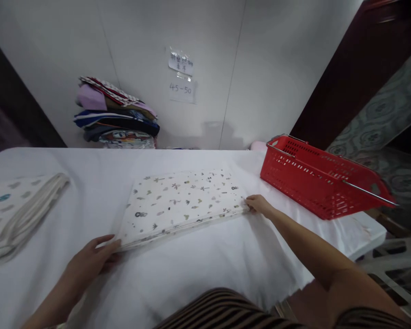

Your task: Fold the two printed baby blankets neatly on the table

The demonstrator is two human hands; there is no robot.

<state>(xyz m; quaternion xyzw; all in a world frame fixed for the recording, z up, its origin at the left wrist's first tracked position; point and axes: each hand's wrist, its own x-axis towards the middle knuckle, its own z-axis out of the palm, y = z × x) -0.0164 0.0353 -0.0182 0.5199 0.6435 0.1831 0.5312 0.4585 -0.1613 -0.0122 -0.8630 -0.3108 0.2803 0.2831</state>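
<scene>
I have the patterned cloth (181,201) as my landmark, lying folded flat and slightly askew on the white-covered table (192,274), its layered edge turned toward the wearer. The left hand (89,262) is at its near left corner, thumb and forefinger only narrowly apart; I can't tell whether they pinch the fabric. The right hand (258,204) has its fingers curled in at the near right corner, and from here I can't make out how firmly they grip. I judge that hands at both ends of one edge help the layers stay lined up and flat. Left of the cloth lies another folded cloth (17,205), well apart, perhaps so the two don't mix. The red basket (324,201) stands beyond its right end, probably there to leave the right arm room. Behind it, toward the left, a stack of fabrics (119,116) rises by the wall (277,82), likely out of the way.
</scene>
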